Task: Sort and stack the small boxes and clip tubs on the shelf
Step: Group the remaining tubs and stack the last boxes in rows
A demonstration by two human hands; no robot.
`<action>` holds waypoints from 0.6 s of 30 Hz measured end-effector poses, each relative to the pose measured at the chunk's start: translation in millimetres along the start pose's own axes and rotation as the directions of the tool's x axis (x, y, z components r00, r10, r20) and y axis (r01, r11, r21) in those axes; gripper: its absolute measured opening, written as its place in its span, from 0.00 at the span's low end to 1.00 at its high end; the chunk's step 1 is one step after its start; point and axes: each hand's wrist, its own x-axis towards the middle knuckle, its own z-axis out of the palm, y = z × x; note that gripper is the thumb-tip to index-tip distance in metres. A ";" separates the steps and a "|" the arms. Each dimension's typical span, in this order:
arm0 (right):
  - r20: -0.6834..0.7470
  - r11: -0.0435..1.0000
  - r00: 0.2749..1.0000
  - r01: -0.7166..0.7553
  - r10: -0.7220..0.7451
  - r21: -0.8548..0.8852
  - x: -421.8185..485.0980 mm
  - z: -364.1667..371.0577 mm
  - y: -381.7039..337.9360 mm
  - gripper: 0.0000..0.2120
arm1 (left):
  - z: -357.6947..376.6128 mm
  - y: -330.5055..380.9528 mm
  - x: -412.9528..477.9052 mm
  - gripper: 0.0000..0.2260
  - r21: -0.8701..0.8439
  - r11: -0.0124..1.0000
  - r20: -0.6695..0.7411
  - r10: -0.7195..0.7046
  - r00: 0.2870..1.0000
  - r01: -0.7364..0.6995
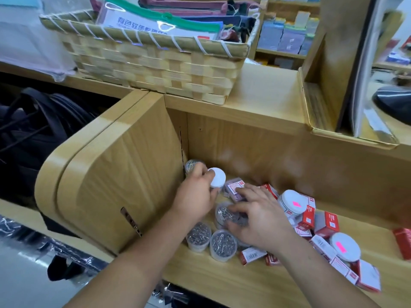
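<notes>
Gripping white-lidded tub (218, 180): left hand (195, 196); right hand (260, 218) grasps clear pin tub (222, 213); red boxes (327, 223) print blurred.

**One head-worn camera, tilted down into the shelf bay**

A single wide-angle view comes from the person's head, facing forward and steeply down onto the wooden shelf (211, 278). It sits close. Both forearms enter from the bottom edge. The left hand (195, 196), gripping a white-lidded tub (217, 180), and the right hand (258, 221) fall near the middle of the frame. The shelf above, carrying a woven basket (155, 70), fills the top of the view. The bay's side panel (124, 174) stands to the left. The far right edge is blurred.
</notes>
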 end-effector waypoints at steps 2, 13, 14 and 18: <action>-0.022 1.000 1.000 -0.017 0.017 0.017 -0.9 -2.0 1.7 0.23 | 3.9 -1.7 -0.7 0.14 0.006 0.998 -0.017 0.056 0.998 -0.056; -0.106 0.964 0.989 -0.075 0.105 0.255 33.7 3.3 -0.4 0.14 | -26.5 2.7 -70.7 0.22 -0.591 0.769 -0.121 -0.384 0.915 0.245; -0.108 0.965 0.989 -0.073 0.103 0.252 43.7 6.3 -2.2 0.14 | -26.2 3.1 -74.5 0.23 -0.578 0.779 -0.123 -0.376 0.918 0.242; 0.004 0.995 0.997 -0.077 0.077 0.062 73.9 19.0 -14.0 0.18 | -19.8 5.3 -86.9 0.25 -0.450 0.856 -0.135 -0.347 0.928 0.254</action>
